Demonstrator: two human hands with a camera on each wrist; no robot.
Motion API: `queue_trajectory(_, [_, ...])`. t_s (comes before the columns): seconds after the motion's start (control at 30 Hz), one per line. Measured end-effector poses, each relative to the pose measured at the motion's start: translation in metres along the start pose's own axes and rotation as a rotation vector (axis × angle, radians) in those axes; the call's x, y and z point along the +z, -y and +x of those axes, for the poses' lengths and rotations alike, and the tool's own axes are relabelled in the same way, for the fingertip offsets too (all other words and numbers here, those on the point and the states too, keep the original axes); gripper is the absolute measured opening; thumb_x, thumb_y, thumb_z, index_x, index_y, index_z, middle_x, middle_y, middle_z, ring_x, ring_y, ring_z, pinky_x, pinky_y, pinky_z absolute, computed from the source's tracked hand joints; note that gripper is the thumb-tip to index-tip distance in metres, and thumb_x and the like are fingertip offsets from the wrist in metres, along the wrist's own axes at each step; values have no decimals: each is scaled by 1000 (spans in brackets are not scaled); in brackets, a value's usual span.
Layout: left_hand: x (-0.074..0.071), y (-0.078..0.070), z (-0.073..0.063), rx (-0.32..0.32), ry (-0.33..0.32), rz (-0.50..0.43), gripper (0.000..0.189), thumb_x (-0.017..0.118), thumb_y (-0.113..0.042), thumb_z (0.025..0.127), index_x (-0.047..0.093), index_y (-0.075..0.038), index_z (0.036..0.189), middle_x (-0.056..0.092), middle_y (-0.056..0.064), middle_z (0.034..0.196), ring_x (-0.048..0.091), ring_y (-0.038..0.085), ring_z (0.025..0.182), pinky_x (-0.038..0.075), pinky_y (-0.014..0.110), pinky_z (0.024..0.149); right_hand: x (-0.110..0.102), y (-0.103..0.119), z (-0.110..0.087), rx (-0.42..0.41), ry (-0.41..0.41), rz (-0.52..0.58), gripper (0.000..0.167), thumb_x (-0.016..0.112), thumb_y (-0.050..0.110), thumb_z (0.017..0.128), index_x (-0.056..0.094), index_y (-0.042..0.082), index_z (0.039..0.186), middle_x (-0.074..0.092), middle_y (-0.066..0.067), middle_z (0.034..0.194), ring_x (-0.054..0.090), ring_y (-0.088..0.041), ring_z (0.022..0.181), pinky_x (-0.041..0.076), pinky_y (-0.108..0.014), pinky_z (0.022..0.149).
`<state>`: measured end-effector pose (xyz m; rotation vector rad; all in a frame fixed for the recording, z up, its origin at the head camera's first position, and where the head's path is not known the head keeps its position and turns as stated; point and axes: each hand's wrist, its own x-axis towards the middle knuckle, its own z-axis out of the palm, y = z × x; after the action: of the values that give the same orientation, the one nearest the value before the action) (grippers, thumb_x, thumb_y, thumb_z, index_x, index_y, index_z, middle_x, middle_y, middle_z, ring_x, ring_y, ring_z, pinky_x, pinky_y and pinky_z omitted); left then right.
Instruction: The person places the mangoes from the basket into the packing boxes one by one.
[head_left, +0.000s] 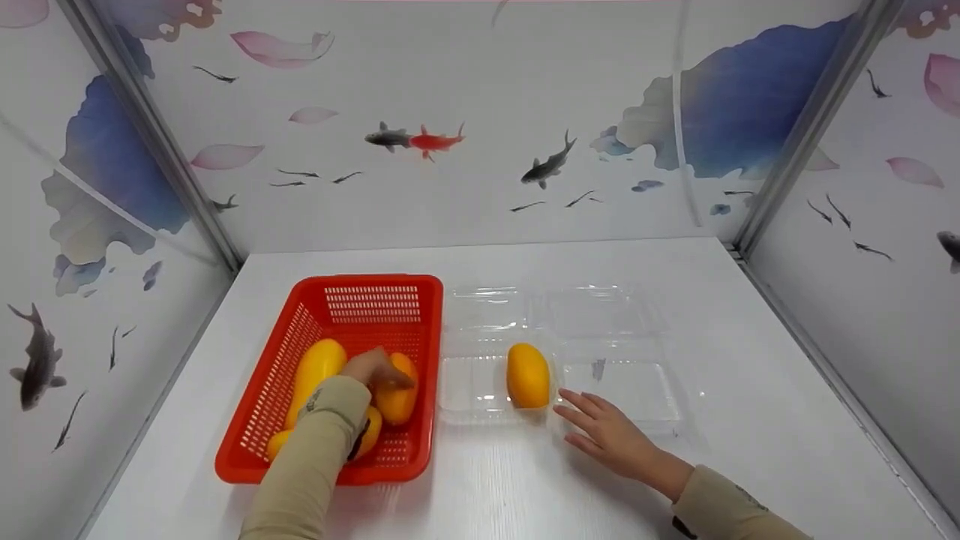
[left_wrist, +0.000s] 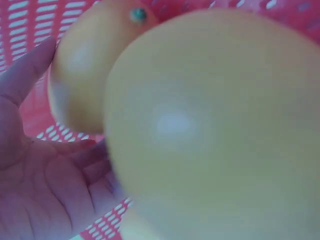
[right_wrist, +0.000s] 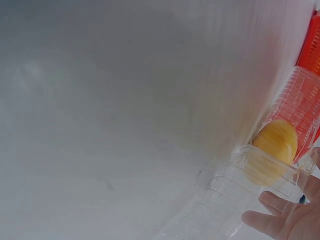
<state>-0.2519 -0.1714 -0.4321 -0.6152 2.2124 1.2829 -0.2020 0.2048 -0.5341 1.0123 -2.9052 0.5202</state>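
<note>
In the head view my left hand [head_left: 377,369] reaches into the red plastic basket [head_left: 433,315], fingers over an orange-yellow mango [head_left: 400,405] near the right wall. The left wrist view shows the thumb straight at the side of a mango [left_wrist: 82,75] with a green stem spot. A larger yellow fruit [left_wrist: 210,125] fills much of that view, hiding part of the fingers. One mango [head_left: 528,375] lies at the right side of the left clear plastic box [head_left: 472,386]. Beside it my right hand [head_left: 619,442] has spread fingers near the boxes' shared edge.
A second clear box [head_left: 622,390] stands to the right, and both raised lids [head_left: 596,309] lie back behind the boxes. More yellow fruit [head_left: 319,367] rests in the basket's left part. Printed panels [head_left: 465,210] wall the white table at the back and sides.
</note>
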Motion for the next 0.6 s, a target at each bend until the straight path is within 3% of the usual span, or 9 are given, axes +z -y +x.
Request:
queue_trajectory(0.1, [-14,-2,20,230,-48,402,66,65,-21,81,35,5,133,42,24,131,42,35,114,36,47,99,0,0,0,8,4,8,47,53,33,91,46,17,135,36,-6,145,40,-33,125,32,-51,102])
queue_trajectory(0.13, [-19,-3,24,273,-77,452,65,63,-19,82,33,8,134,41,25,132,43,36,114,36,48,99,1,0,0,12,6,12,47,53,33,91,45,17,135,36,-6,145,40,-33,125,32,-52,102])
queue_trajectory(0.27, [-37,-1,34,336,-243,551,55,58,-14,85,36,10,130,48,29,121,50,40,102,43,49,87,1,0,-1,16,12,14,48,52,34,91,44,18,136,35,-5,145,40,-33,125,30,-52,103])
queue_trajectory(0.4, [-51,5,36,318,-368,603,49,56,-15,85,41,11,124,50,32,114,50,46,99,45,53,81,2,-1,-1,-17,-21,-3,47,53,33,91,46,17,135,37,-6,144,41,-33,124,33,-51,101])
queue_trajectory(0.5, [-59,11,36,291,-389,587,45,54,-14,84,42,11,120,51,32,111,51,45,95,45,51,78,2,-1,-1,-27,-37,-7,46,54,32,91,47,16,134,38,-7,143,42,-34,123,34,-51,101])
queue_trajectory(0.6, [-65,20,36,279,-368,544,41,56,-13,83,46,12,114,54,30,105,51,39,87,45,47,77,1,0,-1,-15,-27,3,46,54,32,91,47,16,134,38,-6,143,41,-33,123,33,-51,101])
